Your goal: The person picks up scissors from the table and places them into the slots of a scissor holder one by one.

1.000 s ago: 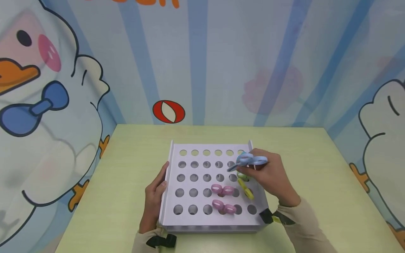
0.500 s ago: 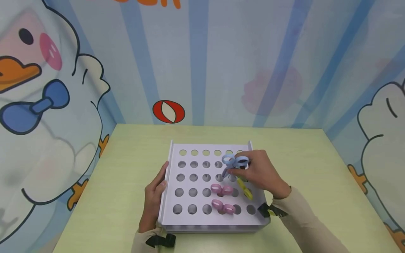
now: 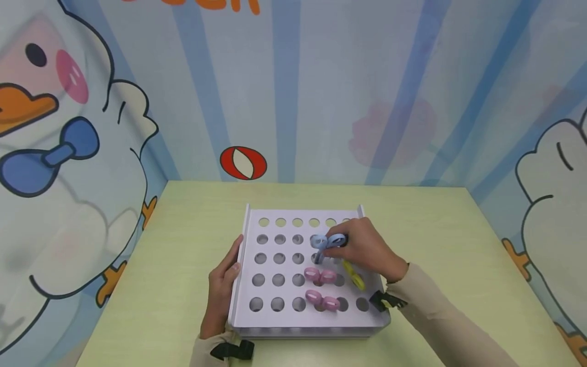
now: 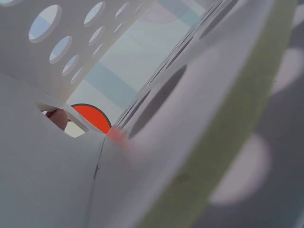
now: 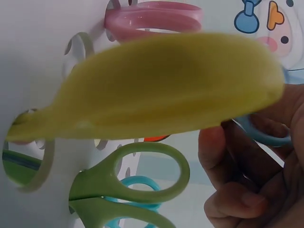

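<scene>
A white rack with rows of round holes [image 3: 279, 267] stands on the table. My left hand [image 3: 222, 285] grips its left side; in the left wrist view a fingertip [image 4: 58, 118] shows at an opening in the side wall. Over the rack, my right hand [image 3: 369, 250] pinches light blue scissors [image 3: 325, 241] by the handles, blades pointing down at a third-row hole. Whether the tips are inside it I cannot tell. Two pink scissors [image 3: 320, 276] [image 3: 322, 300] and yellow scissors [image 3: 354, 276] sit in holes nearby. Green scissors [image 5: 128, 185] and turquoise scissors [image 5: 138, 182] show in the right wrist view.
The pale yellow-green table [image 3: 440, 219] extends around the rack. Behind it rises a blue striped backdrop [image 3: 321, 92] with cartoon ducks. Yellow handles fill much of the right wrist view, close to the camera.
My right hand has moved left and slightly down with the blue scissors, whose blades have swung from pointing left to pointing down. The left hand keeps its place on the rack.
</scene>
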A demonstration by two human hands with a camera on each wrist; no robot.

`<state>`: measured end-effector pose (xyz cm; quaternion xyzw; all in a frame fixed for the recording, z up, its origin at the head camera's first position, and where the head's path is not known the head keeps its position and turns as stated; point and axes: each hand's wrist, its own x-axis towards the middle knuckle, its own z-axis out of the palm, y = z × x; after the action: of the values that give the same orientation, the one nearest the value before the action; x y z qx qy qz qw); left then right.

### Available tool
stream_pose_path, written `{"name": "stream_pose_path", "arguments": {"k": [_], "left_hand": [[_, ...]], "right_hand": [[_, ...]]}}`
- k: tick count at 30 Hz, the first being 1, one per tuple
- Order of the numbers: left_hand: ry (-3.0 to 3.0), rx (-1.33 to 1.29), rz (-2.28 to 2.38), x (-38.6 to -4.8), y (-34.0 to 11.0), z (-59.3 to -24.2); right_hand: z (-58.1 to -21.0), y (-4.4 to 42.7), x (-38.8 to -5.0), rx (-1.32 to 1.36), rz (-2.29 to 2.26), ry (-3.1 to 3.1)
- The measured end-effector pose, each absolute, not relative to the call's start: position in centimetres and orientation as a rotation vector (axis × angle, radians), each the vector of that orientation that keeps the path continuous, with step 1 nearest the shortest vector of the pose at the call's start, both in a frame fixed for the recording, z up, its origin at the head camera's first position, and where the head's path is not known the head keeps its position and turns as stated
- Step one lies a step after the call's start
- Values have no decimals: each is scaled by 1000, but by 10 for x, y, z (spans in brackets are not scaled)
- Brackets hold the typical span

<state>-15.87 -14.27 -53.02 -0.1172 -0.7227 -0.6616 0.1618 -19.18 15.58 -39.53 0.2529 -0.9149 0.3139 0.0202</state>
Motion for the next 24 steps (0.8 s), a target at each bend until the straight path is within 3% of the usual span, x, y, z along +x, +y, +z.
{"name": "stream_pose_path", "arguments": {"k": [24], "left_hand": [[-2056,-340,-1896,-158,-143,-530]], "right_hand": [[-390,154,-188,698,979,-2914]]}}
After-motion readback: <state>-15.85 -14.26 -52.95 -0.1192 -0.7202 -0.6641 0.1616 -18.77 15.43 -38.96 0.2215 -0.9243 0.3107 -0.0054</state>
